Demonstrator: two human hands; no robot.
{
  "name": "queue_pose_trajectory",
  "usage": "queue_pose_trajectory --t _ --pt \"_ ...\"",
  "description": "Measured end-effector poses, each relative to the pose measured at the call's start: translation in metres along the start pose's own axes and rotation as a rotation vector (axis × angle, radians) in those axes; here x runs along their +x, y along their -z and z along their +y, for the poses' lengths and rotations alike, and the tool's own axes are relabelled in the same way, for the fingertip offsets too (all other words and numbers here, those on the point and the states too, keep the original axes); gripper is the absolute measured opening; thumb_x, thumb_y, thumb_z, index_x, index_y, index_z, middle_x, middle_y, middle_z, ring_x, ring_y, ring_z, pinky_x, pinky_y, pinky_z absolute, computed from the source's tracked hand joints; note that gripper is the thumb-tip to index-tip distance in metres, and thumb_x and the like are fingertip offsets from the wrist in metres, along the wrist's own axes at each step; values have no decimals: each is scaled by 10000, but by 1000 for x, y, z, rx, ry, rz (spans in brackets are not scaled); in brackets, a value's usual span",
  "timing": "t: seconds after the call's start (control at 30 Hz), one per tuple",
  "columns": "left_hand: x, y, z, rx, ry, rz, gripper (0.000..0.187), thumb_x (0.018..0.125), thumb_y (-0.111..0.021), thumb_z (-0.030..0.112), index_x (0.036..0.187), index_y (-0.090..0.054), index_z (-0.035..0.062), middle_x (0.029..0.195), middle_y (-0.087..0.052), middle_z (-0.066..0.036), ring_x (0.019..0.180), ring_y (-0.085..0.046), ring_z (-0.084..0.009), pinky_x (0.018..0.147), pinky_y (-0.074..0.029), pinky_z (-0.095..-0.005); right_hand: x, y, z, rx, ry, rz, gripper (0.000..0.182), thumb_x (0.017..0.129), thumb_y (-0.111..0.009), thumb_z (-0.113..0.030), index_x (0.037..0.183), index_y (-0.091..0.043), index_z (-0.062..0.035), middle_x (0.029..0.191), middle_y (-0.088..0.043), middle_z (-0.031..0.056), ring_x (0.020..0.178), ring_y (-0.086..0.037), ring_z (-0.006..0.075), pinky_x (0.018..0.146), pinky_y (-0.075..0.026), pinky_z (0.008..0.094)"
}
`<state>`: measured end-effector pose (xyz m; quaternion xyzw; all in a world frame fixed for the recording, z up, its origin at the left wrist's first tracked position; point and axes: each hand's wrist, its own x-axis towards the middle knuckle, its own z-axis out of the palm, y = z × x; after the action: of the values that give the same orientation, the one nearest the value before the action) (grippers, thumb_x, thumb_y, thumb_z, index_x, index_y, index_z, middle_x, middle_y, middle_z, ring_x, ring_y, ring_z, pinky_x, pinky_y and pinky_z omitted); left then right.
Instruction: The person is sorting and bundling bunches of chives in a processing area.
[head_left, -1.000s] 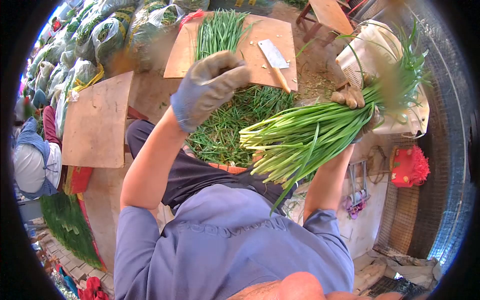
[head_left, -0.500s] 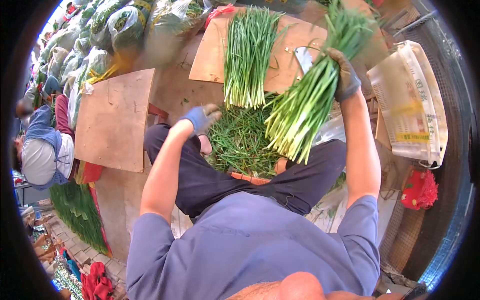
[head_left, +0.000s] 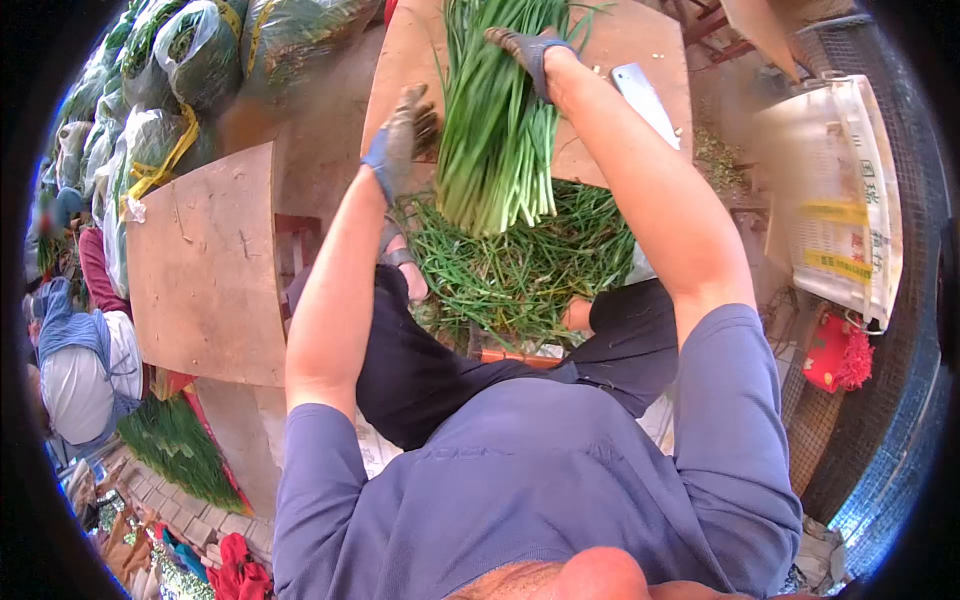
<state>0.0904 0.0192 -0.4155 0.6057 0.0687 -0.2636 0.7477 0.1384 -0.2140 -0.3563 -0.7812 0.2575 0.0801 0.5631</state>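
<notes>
two gloved hands (head_left: pixel 405 140), one chive bundle (head_left: pixel 495 140)

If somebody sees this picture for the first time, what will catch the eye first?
First comes the thick bundle of green chives on the wooden board at the top centre, with the gloved right hand on top of it and the gloved left hand at its left side. Next comes the heap of green trimmings below the board, and the cleaver right of the bundle.

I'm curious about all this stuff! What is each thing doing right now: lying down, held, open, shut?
Bunch of long green chives: lying on the board, both hands on it.
Gloved left hand: touching the bunch's side.
Gloved right hand: pressing on top.
Steel cleaver: lying flat, unheld.
Wooden cutting board: flat.
Loose green trimmings: heaped below.
</notes>
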Motion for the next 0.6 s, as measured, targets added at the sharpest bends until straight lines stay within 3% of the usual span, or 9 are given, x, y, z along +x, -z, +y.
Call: queue_pose_trajectory --t 0.03,0.13,0.17,0.27,0.3,0.37,0.4,0.5,0.6 --pt "-3 -7 -2 25 36 33 711 939 -428 656 1467 -430 181 1362 -550 -104 1161 -564 -202 947 -471 -379 -2 0 1 -101 43 84 1039 689 -824 -506 1424 -329 36 1350 -541 232 1189 -570 312 943 -472 473" --pt "-1 -8 0 -104 59 59 744 932 -439 662 1465 -434 142 1245 -622 -102 1019 -619 -187 869 -505 -373 -14 23 11 53 122 148 990 721 -795 -502 1459 -331 -34 1332 -551 213 1164 -575 311 934 -484 439" --pt "36 20 -31 -37 31 74 742 960 -415 633 1479 -397 103 1261 -617 -156 1031 -629 -217 890 -508 -361 -34 36 8 158 147 143 894 767 -768 -435 1451 -351 -39 1326 -553 189 1167 -568 291 946 -476 424" --pt "21 2 -26 -327 -92 182 683 1009 -364 564 1508 -331 100 1323 -583 -194 1091 -624 -260 940 -505 -386 -99 57 36 518 357 224 594 891 -650 -192 1420 -419 -55 1309 -550 123 1178 -539 216 988 -445 371" --pt "19 -4 -24 -422 -59 243 666 1001 -395 565 1464 -405 87 1283 -604 -175 1072 -623 -239 926 -511 -385 -111 58 60 488 404 227 521 908 -610 -139 1398 -449 -64 1289 -555 112 1186 -530 199 1001 -434 355" --pt "-5 -13 -4 -429 48 91 669 992 -401 576 1512 -312 166 1409 -503 -134 1139 -587 -270 948 -517 -413 -134 53 117 497 425 197 444 922 -580 -87 1358 -499 -77 1270 -564 111 1191 -531 202 1015 -427 340" --pt "-2 -13 -8 -395 46 114 663 979 -405 601 1453 -422 138 1338 -568 -115 1069 -615 -248 923 -531 -401 -140 51 141 535 399 165 429 917 -590 -88 1339 -518 -79 1272 -568 120 1188 -542 224 1015 -431 342" --pt "-5 -16 -16 -423 74 -70 635 994 -431 564 1368 -506 57 1229 -608 -68 1005 -598 -167 878 -523 -352 -139 79 190 -351 405 270 426 894 -620 -132 1312 -543 -113 1291 -570 139 1194 -548 285 1031 -427 374" --pt "11 -23 -39 -248 -34 -70 804 977 -355 645 1538 -214 87 1502 -382 -33 1351 -339 -155 1116 -232 -309 -134 84 171 -999 591 376 427 879 -627 -199 1301 -564 -172 1258 -589 141 1178 -551 322 1020 -426 425"
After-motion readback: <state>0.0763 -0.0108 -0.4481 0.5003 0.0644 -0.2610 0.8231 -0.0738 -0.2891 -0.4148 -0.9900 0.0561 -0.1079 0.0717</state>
